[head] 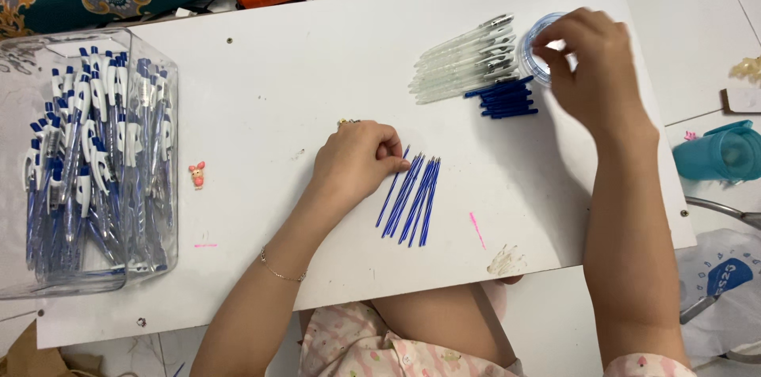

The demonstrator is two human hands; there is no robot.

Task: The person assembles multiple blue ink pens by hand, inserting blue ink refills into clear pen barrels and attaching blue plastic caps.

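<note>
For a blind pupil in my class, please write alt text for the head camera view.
A person's left hand rests on blue pen refills on a white board, while the right hand reaches into a small clear round tub. A clear box of pens stands at left.

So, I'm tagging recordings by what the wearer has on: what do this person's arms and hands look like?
Both forearms are bare, and neither the left hand nor the right hand wears a glove. A thin chain bracelet circles the left wrist. At the bottom edge, a short pink patterned sleeve shows at the right upper arm. No watch is visible; rings cannot be made out.
</note>
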